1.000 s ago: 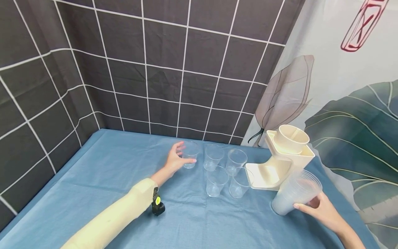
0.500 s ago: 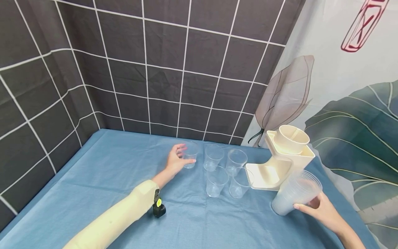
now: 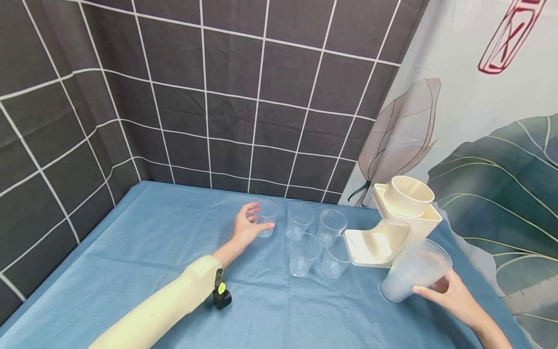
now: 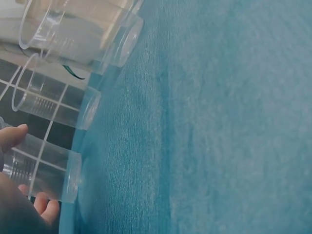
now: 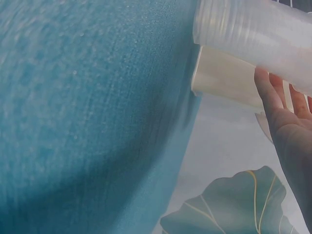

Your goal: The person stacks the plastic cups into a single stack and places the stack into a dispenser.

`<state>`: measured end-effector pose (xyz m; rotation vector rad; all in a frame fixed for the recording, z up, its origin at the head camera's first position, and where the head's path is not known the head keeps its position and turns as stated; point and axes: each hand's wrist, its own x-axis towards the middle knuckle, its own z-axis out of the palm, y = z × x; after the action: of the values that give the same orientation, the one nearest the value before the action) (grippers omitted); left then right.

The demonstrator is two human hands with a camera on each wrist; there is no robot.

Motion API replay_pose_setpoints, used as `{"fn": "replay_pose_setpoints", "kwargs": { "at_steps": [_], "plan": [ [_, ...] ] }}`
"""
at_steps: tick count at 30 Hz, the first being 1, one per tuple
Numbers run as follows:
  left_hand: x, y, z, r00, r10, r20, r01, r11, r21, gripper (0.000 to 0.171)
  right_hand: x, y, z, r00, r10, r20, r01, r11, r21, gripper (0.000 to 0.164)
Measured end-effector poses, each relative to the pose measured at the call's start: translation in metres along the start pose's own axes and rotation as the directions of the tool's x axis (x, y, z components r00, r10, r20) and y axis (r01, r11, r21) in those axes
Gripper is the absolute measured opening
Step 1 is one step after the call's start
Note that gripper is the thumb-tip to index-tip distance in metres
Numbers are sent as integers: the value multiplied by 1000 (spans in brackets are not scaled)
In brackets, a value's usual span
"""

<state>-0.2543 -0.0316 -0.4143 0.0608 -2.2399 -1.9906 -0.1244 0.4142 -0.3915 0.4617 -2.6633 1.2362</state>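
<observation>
My left hand (image 3: 246, 229) holds a clear plastic cup (image 3: 268, 211) upright on the blue cloth, thumb on the near side and fingers on the far side. In the left wrist view the thumb and fingertips lie on opposite sides of that cup (image 4: 51, 168), whose base is at the cloth. Several more clear cups (image 3: 304, 251) stand upright just to its right, in two rows. At the right, my right hand (image 3: 456, 296) grips a tall nested stack of clear plastic cups (image 3: 411, 271), tilted with its rims to the upper right. The right wrist view shows fingers against the stack (image 5: 243, 34).
A cream plastic stand (image 3: 392, 232) with a round cup-shaped top (image 3: 410, 194) is behind the stack. Blue cloth (image 3: 261, 310) covers the table. A dark grid-patterned curtain (image 3: 226, 116) hangs along the back, and a leaf-patterned one (image 3: 488, 194) at the right.
The left hand has dipped slightly toward the near side while staying at the same cup. The right hand, the stack and the standing cups have not visibly moved.
</observation>
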Motion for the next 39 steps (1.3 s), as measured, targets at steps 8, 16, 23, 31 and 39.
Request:
{"fn": "replay_pose_setpoints", "kwargs": {
  "at_steps": [8, 16, 23, 31, 39],
  "plan": [
    [-7, 5, 1, 999, 4, -34, -4, 1000, -13, 72, 0, -1, 0, 1000, 2, 0, -2, 1000, -7, 73],
    [-22, 16, 6, 997, 2, -71, -7, 997, -74, 72, -1, 1, -1, 1000, 2, -4, -2, 1000, 7, 75],
    [-30, 23, 11, 994, 31, -108, -44, 991, -124, 70, -1, -1, 0, 1000, 3, -5, -3, 1000, 7, 75],
    [-40, 35, 16, 989, 72, -129, -89, 988, -128, 69, 0, 1, 0, 1000, 25, -12, -25, 1000, -1, 76],
    [-47, 49, 23, 988, 100, -120, -117, 982, -149, 67, 0, -2, 0, 1000, 22, -10, -22, 1000, -20, 75]
  ]
}}
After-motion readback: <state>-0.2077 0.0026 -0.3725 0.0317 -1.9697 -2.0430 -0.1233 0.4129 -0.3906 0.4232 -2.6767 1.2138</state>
